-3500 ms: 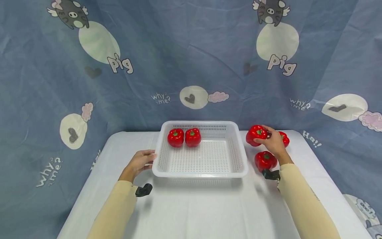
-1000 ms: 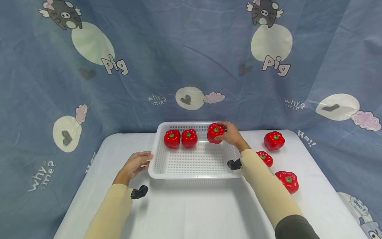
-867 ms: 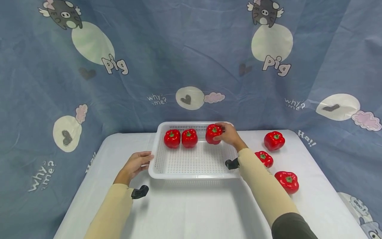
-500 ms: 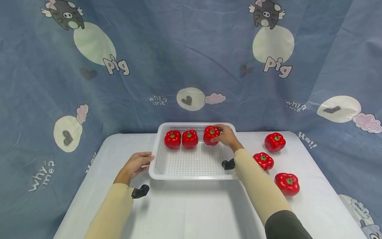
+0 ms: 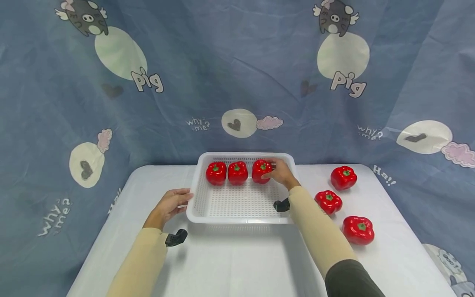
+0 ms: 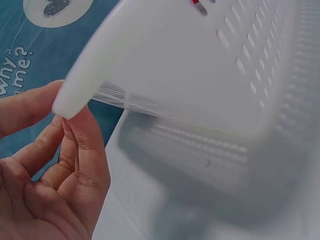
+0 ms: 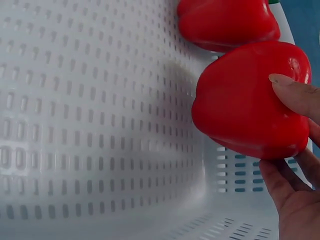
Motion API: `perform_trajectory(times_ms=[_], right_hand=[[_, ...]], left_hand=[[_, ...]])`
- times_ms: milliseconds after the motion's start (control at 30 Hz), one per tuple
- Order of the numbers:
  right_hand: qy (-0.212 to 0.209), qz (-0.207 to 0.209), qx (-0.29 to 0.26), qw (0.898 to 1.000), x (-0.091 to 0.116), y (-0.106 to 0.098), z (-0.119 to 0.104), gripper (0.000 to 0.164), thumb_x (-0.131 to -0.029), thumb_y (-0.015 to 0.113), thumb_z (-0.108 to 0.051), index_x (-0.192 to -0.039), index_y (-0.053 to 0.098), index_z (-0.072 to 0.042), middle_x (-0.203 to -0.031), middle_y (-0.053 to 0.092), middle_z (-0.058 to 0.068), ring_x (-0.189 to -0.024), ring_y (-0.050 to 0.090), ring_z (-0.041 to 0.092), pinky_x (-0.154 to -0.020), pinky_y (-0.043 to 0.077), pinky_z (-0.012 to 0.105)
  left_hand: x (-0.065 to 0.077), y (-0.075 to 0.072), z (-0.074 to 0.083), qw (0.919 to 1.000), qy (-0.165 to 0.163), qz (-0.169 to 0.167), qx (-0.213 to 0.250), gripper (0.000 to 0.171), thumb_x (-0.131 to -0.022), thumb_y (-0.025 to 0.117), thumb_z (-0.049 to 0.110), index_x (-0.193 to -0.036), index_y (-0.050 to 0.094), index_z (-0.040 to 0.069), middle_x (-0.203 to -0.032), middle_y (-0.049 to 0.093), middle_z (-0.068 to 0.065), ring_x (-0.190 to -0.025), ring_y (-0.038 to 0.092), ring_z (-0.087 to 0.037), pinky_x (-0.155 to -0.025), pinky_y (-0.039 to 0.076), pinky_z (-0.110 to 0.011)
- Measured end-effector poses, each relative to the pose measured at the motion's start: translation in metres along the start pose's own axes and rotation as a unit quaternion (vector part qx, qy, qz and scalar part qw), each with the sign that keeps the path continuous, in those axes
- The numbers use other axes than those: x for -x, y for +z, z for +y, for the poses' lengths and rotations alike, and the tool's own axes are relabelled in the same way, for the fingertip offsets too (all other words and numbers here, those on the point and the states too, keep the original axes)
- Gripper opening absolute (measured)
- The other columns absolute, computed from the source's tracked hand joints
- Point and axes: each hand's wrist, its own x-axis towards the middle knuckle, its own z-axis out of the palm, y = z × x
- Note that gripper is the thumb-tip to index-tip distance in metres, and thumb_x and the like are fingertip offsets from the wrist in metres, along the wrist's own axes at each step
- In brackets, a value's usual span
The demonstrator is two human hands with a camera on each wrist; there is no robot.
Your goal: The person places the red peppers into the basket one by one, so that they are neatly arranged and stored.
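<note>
My right hand (image 5: pixel 280 171) grips a red bell pepper (image 5: pixel 261 172) inside the white perforated basket (image 5: pixel 245 220), near its back wall. In the right wrist view the thumb lies on one side of that bell pepper (image 7: pixel 245 100) and the fingers on the other. Two more red bell peppers, a left one (image 5: pixel 216 173) and a middle one (image 5: pixel 238 173), sit side by side to its left in the basket. My left hand (image 5: pixel 171 205) pinches the basket's left rim; in the left wrist view, thumb and fingers close on the rim (image 6: pixel 75 95) from both sides.
Three red bell peppers lie on the white table (image 5: pixel 237 264) right of the basket: a far one (image 5: pixel 343 177), a middle one (image 5: pixel 328 201) and a near one (image 5: pixel 358 230). A blue patterned cloth (image 5: pixel 178 74) hangs right behind the table.
My right hand has carried the bell pepper from the table's right side into the basket, then leftward and down beside the other two. The left hand stays at the rim.
</note>
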Motion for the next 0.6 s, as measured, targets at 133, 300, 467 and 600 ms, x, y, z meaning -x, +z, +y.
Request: perform_trajectory(times_ms=[133, 300, 467, 600], right_hand=[[0.008, 0.004, -0.001, 1.000, -0.001, 0.003, 0.002, 0.070, -0.078, 0.079, -0.006, -0.140, 0.047, -0.005, -0.140, 0.048, 0.015, -0.130, 0.043, 0.035, -0.106, 0.040, 0.046], [0.000, 0.007, 0.026, 1.000, -0.004, 0.006, 0.004, 0.069, -0.079, 0.078, -0.007, -0.140, 0.047, -0.004, -0.139, 0.049, 0.018, -0.129, 0.044, 0.036, -0.105, 0.040, 0.047], [-0.008, 0.011, 0.039, 0.999, -0.005, 0.010, 0.004, 0.067, -0.078, 0.078, -0.005, -0.138, 0.050, -0.006, -0.138, 0.050, 0.017, -0.128, 0.045, 0.035, -0.104, 0.041, 0.047], [-0.009, 0.011, 0.037, 0.999, -0.007, 0.014, 0.004, 0.067, -0.077, 0.079, -0.003, -0.138, 0.051, -0.007, -0.138, 0.050, 0.016, -0.128, 0.045, 0.035, -0.103, 0.042, 0.047]], left_hand=[[0.000, 0.001, -0.001, 1.0000, -0.003, 0.001, -0.001, 0.051, -0.093, 0.065, 0.019, -0.138, 0.049, 0.001, -0.134, 0.054, -0.019, -0.101, 0.063, -0.022, -0.081, 0.055, -0.030], [0.000, 0.001, 0.000, 0.9999, -0.010, 0.006, -0.012, 0.052, -0.093, 0.065, 0.018, -0.138, 0.048, -0.001, -0.135, 0.053, -0.021, -0.104, 0.062, -0.025, -0.078, 0.055, -0.029], [0.001, 0.002, 0.001, 0.9997, -0.015, 0.008, -0.017, 0.053, -0.092, 0.066, 0.020, -0.138, 0.048, 0.000, -0.136, 0.052, -0.021, -0.112, 0.059, -0.031, -0.081, 0.055, -0.030], [0.000, 0.001, 0.001, 0.9997, -0.015, 0.007, -0.019, 0.053, -0.093, 0.065, 0.020, -0.138, 0.048, 0.000, -0.136, 0.052, -0.021, -0.115, 0.057, -0.032, -0.083, 0.054, -0.031]])
